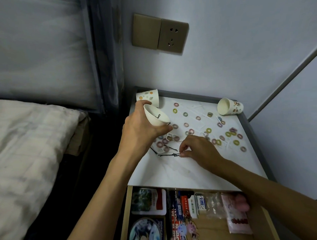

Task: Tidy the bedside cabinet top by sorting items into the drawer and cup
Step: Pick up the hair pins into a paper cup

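Head view looks down on two bare hands over a bedside cabinet. The left hand [141, 128] grips a white cup [156, 116], with fingers and thumb curled round its wall. The cup is tilted with its mouth open toward the camera, and it is held above the left part of the top [175, 172]. One hairpin [158, 116] lies inside it.

The right hand [197, 149] is nearer and lower. Its fingertips are closed in a narrow pinch on the right ends of a few black hairpins [169, 154], which lie flat on the top near its middle. One more black pin [171, 148] lies just beyond them, closer to the left wrist.

Many small coloured hair ties [208, 131] are spread over the middle and right of the top, beyond the hands. Some are just beside the left hand and partly hidden under it. A flower cup [149, 97] lies on its side in the far left corner, and a cartoon cup [229, 106] lies on its side in the far right corner, its mouth turned left.

At the near edge the drawer [214, 227] is pulled open. It holds small boxes, packets, key charms and a round tin [145, 234]. The right forearm passes over its right part. A socket [173, 37] is on the far wall, and a bed [17, 145] stands to the left.
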`<action>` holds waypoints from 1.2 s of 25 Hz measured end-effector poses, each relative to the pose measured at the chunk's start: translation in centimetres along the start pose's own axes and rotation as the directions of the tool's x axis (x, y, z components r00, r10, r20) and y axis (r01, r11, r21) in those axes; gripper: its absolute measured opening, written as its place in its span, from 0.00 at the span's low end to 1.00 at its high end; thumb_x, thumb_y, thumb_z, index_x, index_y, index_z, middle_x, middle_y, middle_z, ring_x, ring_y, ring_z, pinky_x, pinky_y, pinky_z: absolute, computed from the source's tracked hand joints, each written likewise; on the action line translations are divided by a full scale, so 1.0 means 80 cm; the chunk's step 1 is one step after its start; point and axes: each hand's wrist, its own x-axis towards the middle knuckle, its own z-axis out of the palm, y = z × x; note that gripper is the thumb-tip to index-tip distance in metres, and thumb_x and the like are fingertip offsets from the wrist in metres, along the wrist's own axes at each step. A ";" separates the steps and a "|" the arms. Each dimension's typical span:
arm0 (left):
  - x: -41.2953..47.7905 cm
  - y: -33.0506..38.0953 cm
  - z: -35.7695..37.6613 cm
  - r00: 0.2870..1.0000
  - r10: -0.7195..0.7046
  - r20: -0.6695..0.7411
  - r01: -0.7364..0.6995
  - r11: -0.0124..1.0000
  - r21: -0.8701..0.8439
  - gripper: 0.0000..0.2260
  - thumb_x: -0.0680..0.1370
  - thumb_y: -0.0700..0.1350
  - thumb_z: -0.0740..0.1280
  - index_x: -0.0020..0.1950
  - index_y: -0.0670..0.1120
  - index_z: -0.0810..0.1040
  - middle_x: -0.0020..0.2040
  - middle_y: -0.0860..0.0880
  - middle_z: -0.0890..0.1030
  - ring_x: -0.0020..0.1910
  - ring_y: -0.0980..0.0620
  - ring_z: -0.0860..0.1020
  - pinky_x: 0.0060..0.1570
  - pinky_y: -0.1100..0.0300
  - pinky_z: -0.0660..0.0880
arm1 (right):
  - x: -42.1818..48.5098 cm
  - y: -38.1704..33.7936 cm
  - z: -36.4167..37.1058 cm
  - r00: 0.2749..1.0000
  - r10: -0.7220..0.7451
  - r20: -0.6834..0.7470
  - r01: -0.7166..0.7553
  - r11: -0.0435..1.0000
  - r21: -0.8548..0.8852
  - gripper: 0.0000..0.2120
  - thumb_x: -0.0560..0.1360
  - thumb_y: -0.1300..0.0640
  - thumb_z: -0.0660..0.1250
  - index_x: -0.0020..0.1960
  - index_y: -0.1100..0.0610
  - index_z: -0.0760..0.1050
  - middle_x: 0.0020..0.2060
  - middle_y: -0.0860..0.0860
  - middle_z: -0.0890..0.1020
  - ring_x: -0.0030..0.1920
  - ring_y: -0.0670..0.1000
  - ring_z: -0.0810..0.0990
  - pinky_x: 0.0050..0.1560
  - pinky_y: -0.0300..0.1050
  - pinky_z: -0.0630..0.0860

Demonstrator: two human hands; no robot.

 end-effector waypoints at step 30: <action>0.006 -0.009 -0.024 0.997 0.039 -0.064 -0.042 0.998 -0.048 0.32 0.62 0.56 0.81 0.60 0.55 0.71 0.48 0.60 0.78 0.44 0.69 0.76 0.35 0.76 0.71 | -0.016 -0.096 0.035 0.993 -0.110 0.044 0.106 0.991 0.077 0.07 0.76 0.57 0.69 0.52 0.56 0.82 0.43 0.51 0.86 0.44 0.47 0.83 0.47 0.43 0.79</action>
